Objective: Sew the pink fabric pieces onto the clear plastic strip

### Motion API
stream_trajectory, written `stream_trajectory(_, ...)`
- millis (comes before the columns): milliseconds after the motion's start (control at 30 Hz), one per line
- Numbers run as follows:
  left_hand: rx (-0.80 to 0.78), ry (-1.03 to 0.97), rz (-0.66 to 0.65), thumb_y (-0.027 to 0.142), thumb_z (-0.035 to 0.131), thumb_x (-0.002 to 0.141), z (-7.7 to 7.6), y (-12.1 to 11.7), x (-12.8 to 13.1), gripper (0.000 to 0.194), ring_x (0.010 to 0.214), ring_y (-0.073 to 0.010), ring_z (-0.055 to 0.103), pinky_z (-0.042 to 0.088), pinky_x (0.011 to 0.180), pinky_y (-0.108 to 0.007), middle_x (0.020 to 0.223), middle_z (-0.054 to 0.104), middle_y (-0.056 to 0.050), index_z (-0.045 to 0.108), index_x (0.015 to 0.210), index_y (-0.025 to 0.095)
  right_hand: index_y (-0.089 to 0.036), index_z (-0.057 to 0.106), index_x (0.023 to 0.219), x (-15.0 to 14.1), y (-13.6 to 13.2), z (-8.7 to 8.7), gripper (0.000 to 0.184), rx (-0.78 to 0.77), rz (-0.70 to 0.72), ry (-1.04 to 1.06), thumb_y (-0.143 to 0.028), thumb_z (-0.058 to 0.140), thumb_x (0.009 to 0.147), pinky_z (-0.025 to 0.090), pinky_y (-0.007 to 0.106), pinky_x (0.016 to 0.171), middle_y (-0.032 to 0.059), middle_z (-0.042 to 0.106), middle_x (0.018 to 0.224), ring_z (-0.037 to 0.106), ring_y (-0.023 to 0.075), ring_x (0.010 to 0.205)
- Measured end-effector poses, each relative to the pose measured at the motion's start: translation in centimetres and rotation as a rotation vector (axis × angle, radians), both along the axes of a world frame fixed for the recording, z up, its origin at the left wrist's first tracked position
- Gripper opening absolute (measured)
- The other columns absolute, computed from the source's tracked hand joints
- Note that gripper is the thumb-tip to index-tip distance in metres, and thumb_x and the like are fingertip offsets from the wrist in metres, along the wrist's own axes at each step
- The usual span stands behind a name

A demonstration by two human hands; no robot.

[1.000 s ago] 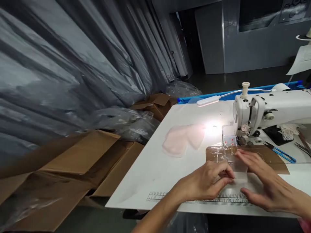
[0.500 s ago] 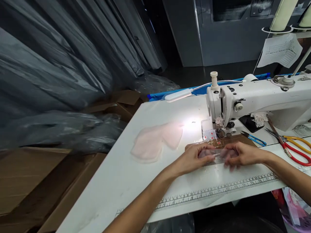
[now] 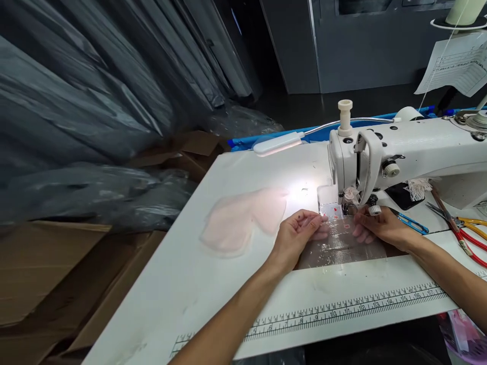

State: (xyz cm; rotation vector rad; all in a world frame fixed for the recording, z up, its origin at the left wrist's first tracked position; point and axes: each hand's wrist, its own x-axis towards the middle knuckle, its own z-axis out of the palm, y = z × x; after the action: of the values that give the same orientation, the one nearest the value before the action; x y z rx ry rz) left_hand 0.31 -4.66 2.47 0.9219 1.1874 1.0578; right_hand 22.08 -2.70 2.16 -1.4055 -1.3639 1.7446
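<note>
One sheer piece (image 3: 338,237), pinched between left hand (image 3: 293,237) and right hand (image 3: 385,226), near side of presser foot (image 3: 347,208); uneven pull could skew or pucker its thin, slippery-looking edge.

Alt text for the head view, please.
Left hand pinches clear film, right hand at its other side, by the presser foot of a white sewing machine. Pale pink pieces lie left; blue snips and red-handled scissors right.

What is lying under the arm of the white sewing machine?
Under the machine arm I see a black pad, with white lace partly over it. What the pad covers cannot be seen.
</note>
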Motion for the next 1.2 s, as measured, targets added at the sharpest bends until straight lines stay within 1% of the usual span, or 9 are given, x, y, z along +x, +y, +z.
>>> stream_trajectory(100,-0.063,-0.222,0.113,0.037,0.095,0.052,0.3,-0.2,0.3,0.049,0.09,-0.02,0.072,0.059,0.091,-0.035,0.107,0.072,-0.009,0.059,0.075,0.014,-0.019,0.055,0.082,0.1,-0.1,-0.3,0.04,0.055,0.007,0.045,-0.058,0.064,0.086,0.057,0.029,0.065,0.0051,0.069,0.077,0.068,0.0167,0.067)
stream_trajectory(167,-0.101,-0.342,0.128,0.031,0.095,0.052,0.5,-0.2,0.5,0.048,0.1,-0.0244,0.071,0.056,0.098,-0.04,0.112,0.071,-0.01,0.056,0.074,0.015,-0.02,0.055,0.08,0.0,-0.2,-0.4,0.044,0.075,-0.003,0.053,-0.062,0.064,0.083,0.058,0.032,0.068,0.0059,0.07,0.081,0.068,0.0181,0.07)
stream_trajectory(267,-0.132,-0.428,0.123,0.027,0.094,0.055,0.5,-0.2,0.6,0.047,0.107,-0.0281,0.069,0.053,0.103,-0.046,0.116,0.069,-0.01,0.052,0.074,0.017,-0.021,0.056,0.082,-0.3,-0.4,-0.1,0.04,0.057,-0.039,0.017,-0.061,0.062,0.085,0.059,0.035,0.072,0.0065,0.071,0.084,0.069,0.0199,0.072)
stream_trajectory(367,-0.136,-0.435,0.127,0.025,0.093,0.058,0.4,-0.2,0.7,0.046,0.105,-0.027,0.07,0.053,0.104,-0.045,0.108,0.071,-0.009,0.051,0.075,0.017,-0.022,0.057,0.083,-0.5,-0.5,0.3,0.037,0.038,-0.057,-0.02,-0.059,0.059,0.088,0.059,0.038,0.074,0.0069,0.071,0.085,0.069,0.0209,0.072)
stream_trajectory(500,-0.131,-0.392,0.165,0.024,0.091,0.062,0.2,-0.3,0.7,0.043,0.099,-0.0255,0.072,0.054,0.102,-0.045,0.097,0.072,-0.007,0.052,0.078,0.016,-0.022,0.056,0.078,-0.3,-0.7,0.4,0.041,0.069,-0.046,-0.027,-0.062,0.058,0.087,0.059,0.039,0.076,0.0074,0.071,0.082,0.069,0.0217,0.074)
stream_trajectory(700,-0.119,-0.34,0.174,0.021,0.087,0.069,0.3,-0.4,0.6,0.037,0.099,-0.0245,0.073,0.054,0.103,-0.042,0.104,0.073,-0.011,0.051,0.078,0.015,-0.021,0.055,0.077,-0.3,-0.7,-0.1,0.05,0.119,-0.045,-0.002,-0.071,0.059,0.08,0.059,0.039,0.075,0.0083,0.07,0.082,0.069,0.0226,0.074)
stream_trajectory(867,-0.125,-0.291,0.208,0.013,0.08,0.076,0.3,0.0,0.6,0.023,0.092,-0.0213,0.074,0.055,0.103,-0.042,0.093,0.075,-0.009,0.057,0.08,0.013,-0.023,0.052,0.081,-0.4,-0.5,-0.6,0.05,0.101,-0.112,0.009,-0.07,0.066,0.074,0.059,0.038,0.072,0.007,0.071,0.08,0.069,0.0222,0.072)
stream_trajectory(1000,-0.138,-0.265,0.218,0.007,0.076,0.079,0.2,0.2,0.6,0.014,0.094,-0.0211,0.074,0.054,0.104,-0.041,0.095,0.075,-0.01,0.063,0.084,0.01,-0.024,0.052,0.083,-0.3,-0.6,-0.8,0.048,0.106,-0.118,0.007,-0.068,0.067,0.073,0.059,0.039,0.072,0.0068,0.071,0.082,0.069,0.0227,0.075)
stream_trajectory(1200,-0.116,-0.299,0.224,0.008,0.078,0.078,0.0,0.2,0.4,0.019,0.103,-0.0257,0.072,0.051,0.108,-0.044,0.107,0.073,-0.015,0.059,0.079,0.01,-0.024,0.052,0.087,-0.2,-0.4,-1.7,0.046,0.145,-0.114,0.022,-0.068,0.063,0.078,0.061,0.043,0.077,0.0077,0.071,0.086,0.07,0.0256,0.082)
